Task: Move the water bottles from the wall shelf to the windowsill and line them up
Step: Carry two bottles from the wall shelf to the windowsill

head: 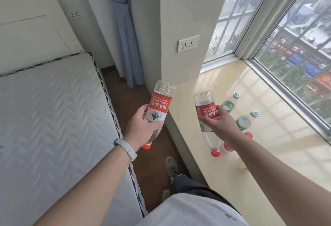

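Observation:
My left hand [143, 127] grips a red-labelled water bottle [160, 100] with its red cap pointing toward me, held over the floor beside the windowsill [268, 136]. A second red-labelled bottle [206, 107] is gripped in my right hand [220, 123], cap also toward me, just above the sill's near edge. On the sill stand two green-capped bottles [228, 105] [244, 122] and a red-capped bottle [248, 135] in a row, the last partly hidden by my right arm. The wall shelf is out of view.
A bare mattress [53, 109] fills the left side. A wall pillar with a socket [188, 44] stands at the sill's far end. The window [295, 55] runs along the sill's right side. A blue curtain [125, 37] hangs behind. My shoe [171, 167] is on the wood floor.

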The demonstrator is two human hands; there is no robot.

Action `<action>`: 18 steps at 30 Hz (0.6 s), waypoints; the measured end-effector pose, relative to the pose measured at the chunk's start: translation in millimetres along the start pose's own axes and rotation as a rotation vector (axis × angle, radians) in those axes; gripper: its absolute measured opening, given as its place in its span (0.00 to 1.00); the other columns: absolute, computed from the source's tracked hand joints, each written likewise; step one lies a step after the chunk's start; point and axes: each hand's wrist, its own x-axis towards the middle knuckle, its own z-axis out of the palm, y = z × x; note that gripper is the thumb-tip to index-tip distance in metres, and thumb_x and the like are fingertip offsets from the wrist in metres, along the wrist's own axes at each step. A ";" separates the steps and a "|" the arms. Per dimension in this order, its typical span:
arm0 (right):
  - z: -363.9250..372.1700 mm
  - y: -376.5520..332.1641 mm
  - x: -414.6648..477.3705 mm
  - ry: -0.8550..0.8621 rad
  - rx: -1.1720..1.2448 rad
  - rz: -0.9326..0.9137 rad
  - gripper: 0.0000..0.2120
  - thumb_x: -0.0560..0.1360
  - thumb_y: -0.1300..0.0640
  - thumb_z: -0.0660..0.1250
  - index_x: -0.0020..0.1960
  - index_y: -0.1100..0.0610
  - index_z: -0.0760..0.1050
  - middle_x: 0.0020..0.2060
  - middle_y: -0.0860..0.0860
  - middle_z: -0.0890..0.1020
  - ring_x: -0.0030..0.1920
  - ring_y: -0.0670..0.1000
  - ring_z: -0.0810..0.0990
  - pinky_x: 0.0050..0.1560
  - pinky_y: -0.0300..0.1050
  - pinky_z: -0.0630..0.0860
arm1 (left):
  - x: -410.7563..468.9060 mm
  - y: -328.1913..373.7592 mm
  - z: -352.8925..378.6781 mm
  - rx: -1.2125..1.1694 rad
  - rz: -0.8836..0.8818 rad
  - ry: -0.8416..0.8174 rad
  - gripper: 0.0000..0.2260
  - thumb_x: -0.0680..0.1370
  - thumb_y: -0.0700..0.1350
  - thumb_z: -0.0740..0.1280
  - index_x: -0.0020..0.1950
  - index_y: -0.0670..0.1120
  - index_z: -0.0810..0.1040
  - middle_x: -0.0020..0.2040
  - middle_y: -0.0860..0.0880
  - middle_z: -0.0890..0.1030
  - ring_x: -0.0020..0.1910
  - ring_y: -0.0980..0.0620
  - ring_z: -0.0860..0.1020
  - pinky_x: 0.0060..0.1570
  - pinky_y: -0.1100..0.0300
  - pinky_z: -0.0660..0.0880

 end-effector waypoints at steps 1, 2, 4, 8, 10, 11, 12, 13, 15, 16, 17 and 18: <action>1.7 0.1 8.2 -0.003 0.006 0.007 0.17 0.71 0.43 0.73 0.54 0.41 0.68 0.46 0.41 0.79 0.45 0.42 0.79 0.46 0.46 0.76 | 7.3 0.5 0.2 0.008 -0.005 -0.004 0.26 0.71 0.52 0.76 0.66 0.57 0.72 0.57 0.58 0.81 0.54 0.54 0.81 0.53 0.51 0.81; 3.9 0.9 17.2 -0.006 0.009 0.017 0.18 0.72 0.44 0.73 0.56 0.42 0.68 0.46 0.41 0.79 0.45 0.41 0.79 0.43 0.42 0.75 | 14.9 0.8 0.8 0.017 -0.013 -0.009 0.26 0.72 0.51 0.76 0.67 0.57 0.71 0.57 0.58 0.81 0.54 0.54 0.81 0.53 0.51 0.81; 7.9 5.4 36.1 0.000 0.022 0.042 0.19 0.72 0.47 0.73 0.58 0.44 0.68 0.47 0.42 0.80 0.44 0.40 0.78 0.39 0.38 0.72 | 31.6 1.4 3.2 0.040 -0.036 -0.028 0.26 0.72 0.51 0.76 0.67 0.57 0.71 0.58 0.57 0.81 0.55 0.53 0.81 0.53 0.52 0.81; 13.5 18.2 77.8 0.013 0.074 0.122 0.19 0.71 0.48 0.74 0.59 0.47 0.71 0.45 0.44 0.82 0.45 0.43 0.80 0.41 0.40 0.74 | 74.7 7.2 11.4 0.110 -0.083 -0.089 0.26 0.72 0.51 0.76 0.68 0.57 0.70 0.59 0.57 0.80 0.56 0.52 0.80 0.54 0.51 0.81; 13.2 23.1 97.4 0.026 0.103 0.150 0.17 0.71 0.49 0.74 0.57 0.48 0.72 0.45 0.46 0.82 0.45 0.46 0.81 0.44 0.43 0.77 | 100.0 14.0 18.0 0.141 -0.104 -0.130 0.26 0.72 0.51 0.76 0.67 0.58 0.71 0.59 0.58 0.80 0.56 0.52 0.81 0.55 0.50 0.80; 12.1 24.2 105.9 0.035 0.115 0.162 0.17 0.71 0.50 0.74 0.56 0.48 0.73 0.45 0.47 0.82 0.46 0.47 0.82 0.46 0.45 0.77 | 112.9 18.8 22.1 0.150 -0.110 -0.145 0.26 0.72 0.51 0.77 0.66 0.58 0.71 0.58 0.58 0.81 0.56 0.52 0.81 0.55 0.49 0.80; 10.4 24.7 114.4 0.043 0.124 0.174 0.16 0.71 0.50 0.73 0.56 0.48 0.72 0.44 0.47 0.82 0.46 0.47 0.82 0.47 0.45 0.77 | 126.5 24.8 27.0 0.158 -0.110 -0.157 0.26 0.71 0.51 0.77 0.66 0.58 0.72 0.58 0.58 0.81 0.55 0.53 0.81 0.55 0.49 0.80; 8.1 25.2 122.4 0.051 0.127 0.186 0.16 0.71 0.50 0.73 0.55 0.47 0.72 0.44 0.47 0.82 0.45 0.47 0.81 0.45 0.44 0.76 | 139.9 31.5 32.2 0.166 -0.110 -0.166 0.26 0.71 0.50 0.77 0.66 0.58 0.72 0.57 0.58 0.81 0.55 0.53 0.81 0.55 0.50 0.80; 1.6 24.7 136.5 0.071 0.113 0.206 0.16 0.71 0.50 0.73 0.55 0.47 0.71 0.44 0.46 0.82 0.44 0.44 0.80 0.40 0.41 0.73 | 165.3 45.9 44.4 0.161 -0.100 -0.192 0.26 0.71 0.48 0.78 0.66 0.56 0.72 0.57 0.57 0.82 0.54 0.53 0.82 0.54 0.52 0.80; -2.3 23.6 143.2 0.082 0.095 0.204 0.16 0.71 0.50 0.73 0.55 0.46 0.71 0.44 0.45 0.82 0.43 0.43 0.80 0.39 0.40 0.72 | 176.7 53.1 50.7 0.148 -0.090 -0.211 0.26 0.71 0.48 0.78 0.66 0.56 0.72 0.56 0.57 0.82 0.54 0.54 0.82 0.53 0.53 0.80; -6.2 22.1 149.9 0.093 0.075 0.200 0.17 0.71 0.50 0.73 0.55 0.45 0.70 0.44 0.44 0.81 0.42 0.43 0.80 0.38 0.40 0.71 | 187.0 60.3 56.5 0.138 -0.080 -0.233 0.26 0.71 0.47 0.78 0.65 0.56 0.72 0.56 0.56 0.82 0.53 0.54 0.82 0.52 0.54 0.80; -10.2 20.6 155.9 0.107 0.063 0.196 0.17 0.71 0.50 0.73 0.55 0.45 0.69 0.43 0.43 0.81 0.42 0.43 0.80 0.38 0.40 0.72 | 196.8 66.3 62.1 0.135 -0.070 -0.256 0.26 0.71 0.47 0.78 0.65 0.56 0.73 0.55 0.56 0.83 0.53 0.55 0.82 0.51 0.54 0.80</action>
